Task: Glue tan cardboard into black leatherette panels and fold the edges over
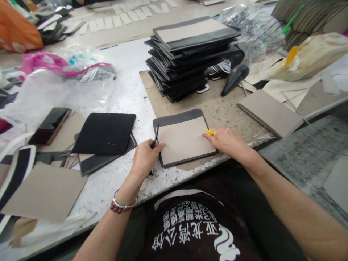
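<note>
A flat beige panel with a dark border [185, 139] lies in front of me near the table edge. My left hand [146, 156] is closed at its left edge, thumb on the beige face. A thin, dark, curved piece [156, 136] sticks up from those fingers; I cannot tell exactly what it is. At the right edge my right hand [227, 142] is closed around a small tool with a yellow pointed tip [209, 132], fingers resting on the panel. Most of that tool is hidden in the hand.
Behind the panel rises a stack of black-edged panels [195, 34]. A dark, tapered object [235, 79] lies beside it, with beige boards [270, 111] farther right. To the left are black pieces [104, 134], a phone [50, 125], beige board [45, 192] and plastic bags [65, 87].
</note>
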The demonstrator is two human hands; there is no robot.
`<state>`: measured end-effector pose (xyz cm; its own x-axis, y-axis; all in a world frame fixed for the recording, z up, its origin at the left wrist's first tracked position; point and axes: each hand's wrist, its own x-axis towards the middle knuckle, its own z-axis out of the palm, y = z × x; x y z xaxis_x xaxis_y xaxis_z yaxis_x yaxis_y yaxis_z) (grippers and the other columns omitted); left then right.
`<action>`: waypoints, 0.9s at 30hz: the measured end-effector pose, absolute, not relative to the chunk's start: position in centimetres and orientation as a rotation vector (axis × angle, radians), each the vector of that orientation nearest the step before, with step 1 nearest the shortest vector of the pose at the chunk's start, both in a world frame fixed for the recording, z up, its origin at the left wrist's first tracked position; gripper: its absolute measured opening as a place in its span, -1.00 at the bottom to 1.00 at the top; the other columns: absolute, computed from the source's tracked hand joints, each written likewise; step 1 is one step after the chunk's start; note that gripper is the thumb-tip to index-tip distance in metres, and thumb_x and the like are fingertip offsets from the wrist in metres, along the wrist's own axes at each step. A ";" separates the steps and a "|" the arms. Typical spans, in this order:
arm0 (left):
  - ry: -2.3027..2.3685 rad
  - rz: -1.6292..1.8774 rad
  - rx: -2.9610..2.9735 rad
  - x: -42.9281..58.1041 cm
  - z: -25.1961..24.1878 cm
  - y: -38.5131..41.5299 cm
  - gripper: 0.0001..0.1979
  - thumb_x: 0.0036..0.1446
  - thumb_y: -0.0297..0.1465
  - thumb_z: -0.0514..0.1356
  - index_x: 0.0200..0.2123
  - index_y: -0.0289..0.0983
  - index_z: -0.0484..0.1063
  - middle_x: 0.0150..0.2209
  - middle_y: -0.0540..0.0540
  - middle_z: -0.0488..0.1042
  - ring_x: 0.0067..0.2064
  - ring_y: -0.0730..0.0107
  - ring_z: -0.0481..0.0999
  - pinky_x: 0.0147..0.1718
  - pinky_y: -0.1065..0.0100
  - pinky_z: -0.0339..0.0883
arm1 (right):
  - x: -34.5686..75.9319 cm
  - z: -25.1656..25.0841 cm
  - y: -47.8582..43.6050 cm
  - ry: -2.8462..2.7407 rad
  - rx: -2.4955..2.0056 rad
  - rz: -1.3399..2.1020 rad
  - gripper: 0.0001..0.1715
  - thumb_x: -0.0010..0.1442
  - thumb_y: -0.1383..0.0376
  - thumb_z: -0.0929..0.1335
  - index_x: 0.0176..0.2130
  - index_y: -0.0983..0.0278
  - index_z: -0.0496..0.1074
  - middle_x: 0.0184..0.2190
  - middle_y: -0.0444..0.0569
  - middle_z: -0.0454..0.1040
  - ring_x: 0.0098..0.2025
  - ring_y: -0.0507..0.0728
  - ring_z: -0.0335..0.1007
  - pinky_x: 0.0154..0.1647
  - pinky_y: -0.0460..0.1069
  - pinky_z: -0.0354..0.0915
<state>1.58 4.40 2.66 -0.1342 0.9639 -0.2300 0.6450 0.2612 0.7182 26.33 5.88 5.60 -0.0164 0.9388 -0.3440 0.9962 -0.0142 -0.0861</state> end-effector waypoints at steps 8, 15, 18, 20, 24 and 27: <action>1.870 0.601 1.445 1.6 2.7 4.3 -0.68 -0.08 -0.15 0.19 -0.65 -0.21 0.22 -0.71 0.09 0.20 -0.60 0.45 0.18 -0.59 0.37 0.00 | 26.6 5.3 6.0 2.097 2.044 -0.447 -0.54 0.26 0.06 0.11 -0.16 0.26 0.41 -0.28 0.14 0.53 -0.16 0.31 0.44 -0.23 0.07 0.25; 1.873 0.591 1.445 1.6 2.6 4.3 -0.67 -0.09 -0.14 0.19 -0.66 -0.21 0.21 -0.70 0.08 0.22 -0.60 0.45 0.17 -0.59 0.36 0.00 | 26.7 5.1 5.9 2.114 2.029 -0.417 -0.55 0.26 0.06 0.11 -0.15 0.24 0.40 -0.28 0.11 0.53 -0.18 0.31 0.45 -0.22 0.08 0.25; 1.879 0.600 1.440 1.6 2.5 4.3 -0.68 -0.10 -0.14 0.20 -0.66 -0.21 0.23 -0.70 0.07 0.23 -0.60 0.44 0.18 -0.59 0.36 -0.01 | 26.6 5.3 5.9 2.106 2.025 -0.413 -0.55 0.27 0.07 0.10 -0.15 0.25 0.40 -0.29 0.12 0.53 -0.18 0.31 0.45 -0.23 0.07 0.25; 1.873 0.615 1.441 1.5 2.4 4.3 -0.69 -0.09 -0.14 0.20 -0.65 -0.21 0.24 -0.70 0.06 0.24 -0.60 0.44 0.19 -0.60 0.36 -0.01 | 26.6 5.2 5.9 2.102 2.026 -0.408 -0.55 0.27 0.08 0.10 -0.14 0.26 0.40 -0.29 0.13 0.53 -0.18 0.31 0.45 -0.22 0.08 0.24; 1.853 0.642 1.448 1.5 2.2 4.3 -0.70 -0.09 -0.15 0.20 -0.64 -0.22 0.27 -0.67 0.05 0.29 -0.59 0.44 0.22 -0.59 0.37 0.02 | 26.6 4.9 6.0 2.067 2.028 -0.406 -0.53 0.26 0.06 0.11 -0.16 0.28 0.41 -0.29 0.16 0.53 -0.19 0.33 0.44 -0.23 0.08 0.24; 1.864 0.640 1.438 1.5 2.2 4.3 -0.71 -0.08 -0.16 0.20 -0.63 -0.22 0.28 -0.66 0.04 0.30 -0.58 0.43 0.23 -0.59 0.38 0.03 | 26.6 4.8 6.1 2.065 2.026 -0.415 -0.55 0.26 0.07 0.12 -0.17 0.28 0.40 -0.29 0.16 0.53 -0.19 0.33 0.44 -0.22 0.08 0.24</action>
<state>1.47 4.29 2.24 -0.1507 0.9636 -0.2210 0.6248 0.2661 0.7341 26.60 6.08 4.76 -0.0263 0.9371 -0.3481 0.9988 0.0103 -0.0477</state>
